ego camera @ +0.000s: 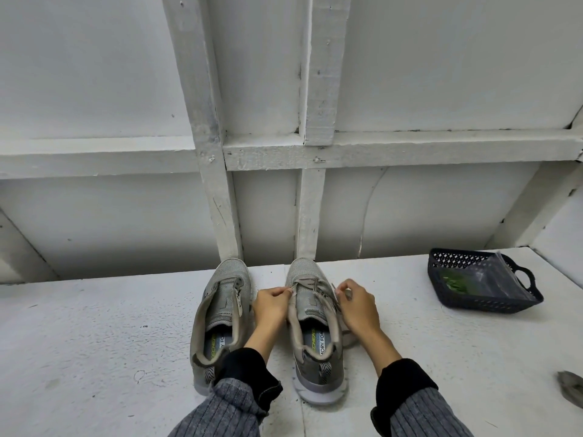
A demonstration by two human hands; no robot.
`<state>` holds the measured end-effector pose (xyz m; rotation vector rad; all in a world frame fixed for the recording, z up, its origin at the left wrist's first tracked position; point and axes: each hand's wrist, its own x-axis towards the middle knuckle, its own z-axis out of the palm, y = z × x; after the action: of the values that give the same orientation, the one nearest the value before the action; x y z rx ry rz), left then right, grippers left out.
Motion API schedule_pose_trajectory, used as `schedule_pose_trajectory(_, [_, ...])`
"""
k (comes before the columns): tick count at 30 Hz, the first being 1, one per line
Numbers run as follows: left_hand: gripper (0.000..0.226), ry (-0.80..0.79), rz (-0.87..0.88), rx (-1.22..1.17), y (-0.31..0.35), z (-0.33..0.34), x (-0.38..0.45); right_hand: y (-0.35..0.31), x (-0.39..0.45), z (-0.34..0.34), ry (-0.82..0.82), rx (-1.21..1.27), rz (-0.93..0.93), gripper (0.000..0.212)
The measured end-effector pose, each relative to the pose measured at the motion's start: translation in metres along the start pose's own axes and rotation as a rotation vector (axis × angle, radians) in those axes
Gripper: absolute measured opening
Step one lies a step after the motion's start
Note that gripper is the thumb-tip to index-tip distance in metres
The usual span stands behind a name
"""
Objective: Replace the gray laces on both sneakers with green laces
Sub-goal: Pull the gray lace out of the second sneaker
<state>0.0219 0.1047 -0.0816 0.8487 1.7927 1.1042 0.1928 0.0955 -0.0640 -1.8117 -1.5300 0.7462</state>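
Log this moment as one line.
step: unlacing right sneaker | left hand, right hand: pinching gray lace | left sneaker: laceless | green laces: in basket

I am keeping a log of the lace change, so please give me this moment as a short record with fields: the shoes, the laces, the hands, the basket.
left sneaker: no lace in its eyelets
right sneaker: gray lace still threaded near the toe
left hand: pinches the lace at the right sneaker's left side
right hand: pinches the lace at its right side
basket: dark, to the right, holds a clear bag with green laces
gray bundle: at the right edge, perhaps the removed lace
surface: white table
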Motion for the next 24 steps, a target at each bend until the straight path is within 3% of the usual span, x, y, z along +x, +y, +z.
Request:
schedule_pose_trajectory(4, [0.013, -0.003, -0.001, -0.01, 0.0, -0.001, 0.0, 0.007, 0.002, 0.004, -0.091, -0.065, 0.05, 0.011])
schedule_pose_trajectory(7, [0.012, -0.001, 0.013, -0.007, 0.001, 0.0, -0.001, -0.009, 0.005, -0.003, 0.047, -0.225, 0.018, 0.015])
schedule_pose_trajectory(9, [0.013, -0.002, 0.031, 0.007, 0.003, 0.0, -0.003, -0.028, 0.004, -0.009, 0.076, -0.14, -0.044, 0.016])
schedule_pose_trajectory(16, [0.013, -0.017, 0.076, 0.035, 0.006, -0.003, -0.011, -0.051, -0.008, 0.005, -0.115, -0.237, 0.025, 0.032])
schedule_pose_trajectory(20, [0.015, -0.015, 0.079, 0.04, 0.008, -0.005, -0.012, -0.043, -0.015, 0.004, 0.0, -0.138, 0.046, 0.021])
schedule_pose_trajectory(24, [0.016, 0.006, 0.067, 0.048, 0.009, -0.005, -0.015, -0.032, -0.018, 0.005, 0.118, 0.099, 0.202, 0.034])
